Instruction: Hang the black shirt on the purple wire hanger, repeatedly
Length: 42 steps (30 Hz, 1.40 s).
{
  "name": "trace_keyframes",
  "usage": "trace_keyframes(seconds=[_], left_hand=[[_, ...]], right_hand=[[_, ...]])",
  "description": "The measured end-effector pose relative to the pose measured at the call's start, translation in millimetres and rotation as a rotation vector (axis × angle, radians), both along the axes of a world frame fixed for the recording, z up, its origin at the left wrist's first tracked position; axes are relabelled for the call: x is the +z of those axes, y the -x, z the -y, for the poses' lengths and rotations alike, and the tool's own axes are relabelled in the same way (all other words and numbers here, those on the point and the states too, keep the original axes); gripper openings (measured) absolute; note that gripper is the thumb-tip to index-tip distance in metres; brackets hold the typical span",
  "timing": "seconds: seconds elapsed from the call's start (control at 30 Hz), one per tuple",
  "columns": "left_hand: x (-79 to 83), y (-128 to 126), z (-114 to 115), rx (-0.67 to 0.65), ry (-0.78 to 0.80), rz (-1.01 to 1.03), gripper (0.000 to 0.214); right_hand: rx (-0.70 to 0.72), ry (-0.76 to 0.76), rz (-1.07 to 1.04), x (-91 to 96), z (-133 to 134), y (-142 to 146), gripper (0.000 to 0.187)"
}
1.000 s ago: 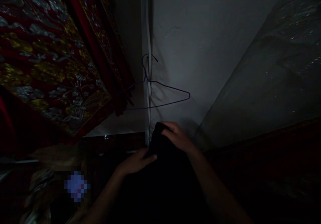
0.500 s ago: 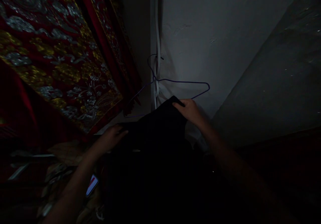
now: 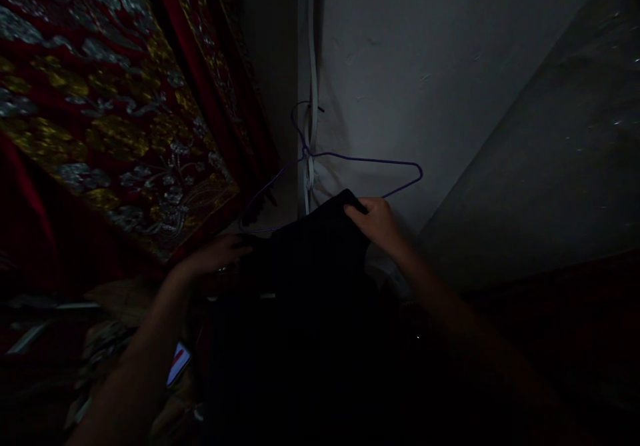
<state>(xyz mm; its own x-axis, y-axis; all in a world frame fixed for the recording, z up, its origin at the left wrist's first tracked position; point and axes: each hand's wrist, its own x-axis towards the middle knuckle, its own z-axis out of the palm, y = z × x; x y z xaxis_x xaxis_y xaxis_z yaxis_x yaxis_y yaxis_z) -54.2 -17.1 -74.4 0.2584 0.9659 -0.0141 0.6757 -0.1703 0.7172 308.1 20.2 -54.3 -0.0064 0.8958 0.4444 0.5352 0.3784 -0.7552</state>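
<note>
A black garment is stretched between my two hands, too dark for its exact kind to show. My right hand pinches its upper right corner, thumb on the near side. At the upper left edge, my left hand is closed on the cloth, its fingers partly lost in shadow. Just behind the garment hangs a purple wire hanger, its hook caught on a dark peg by the pale cord. The hanger's lower bar is partly covered by the cloth.
A pale cord runs down the wall corner. On the left hangs a red cloth with gold and silver embroidery. Below it, a lit phone lies among dim clutter. A grey wall fills the right.
My left hand has shifted slightly up and left with its edge of the garment. The right hand keeps its pinch in nearly the same spot.
</note>
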Motion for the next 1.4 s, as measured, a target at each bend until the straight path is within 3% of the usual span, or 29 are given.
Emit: trace_keyframes(seconds=[0.23,0.4,0.5,0.67,0.83,0.9,1.0,1.03,1.1,1.2,1.3,1.4], left_hand=[[32.3,4,15,0.144,-0.283,-0.193,0.032],[49.4,6,47,-0.004,-0.279,-0.223,0.034],[61.3,2,57,-0.023,-0.381,-0.193,0.034],[83.3,-26,35,0.114,-0.653,-0.071,0.023],[92.1,-52,-1,0.145,-0.792,-0.102,0.036],[89.6,-52,-7,0.112,-0.740,-0.149,0.034],[86.1,-47,-9,0.127,-0.692,-0.180,0.036],[86.0,-45,-9,0.124,-0.702,-0.183,0.036],[87.1,-42,-9,0.091,-0.751,-0.193,0.033],[88.0,-37,-14,0.101,-0.841,-0.193,0.029],[85.1,-31,-19,0.186,-0.833,-0.119,0.028],[83.5,-36,-20,0.207,-0.754,0.015,0.034]], right_hand=[[0.012,0.057,-0.042,-10.6,-4,6,0.034],[-0.027,0.019,-0.083,-12.8,-6,8,0.035],[0.013,0.059,-0.112,-11.7,-3,10,0.035],[0.130,0.153,-0.222,-10.0,23,26,0.038],[0.234,0.040,-0.217,-10.0,47,27,0.035],[0.144,-0.123,-0.194,-8.7,46,11,0.027],[-0.119,-0.254,-0.221,-3.5,31,-26,0.055],[-0.179,-0.243,-0.233,-0.5,24,-40,0.061],[-0.182,-0.183,-0.219,7.9,11,-65,0.053],[0.002,-0.002,-0.127,26.7,2,-92,0.035],[0.190,0.253,-0.144,44.7,5,-96,0.041],[0.213,0.267,-0.309,50.0,5,-78,0.042]])
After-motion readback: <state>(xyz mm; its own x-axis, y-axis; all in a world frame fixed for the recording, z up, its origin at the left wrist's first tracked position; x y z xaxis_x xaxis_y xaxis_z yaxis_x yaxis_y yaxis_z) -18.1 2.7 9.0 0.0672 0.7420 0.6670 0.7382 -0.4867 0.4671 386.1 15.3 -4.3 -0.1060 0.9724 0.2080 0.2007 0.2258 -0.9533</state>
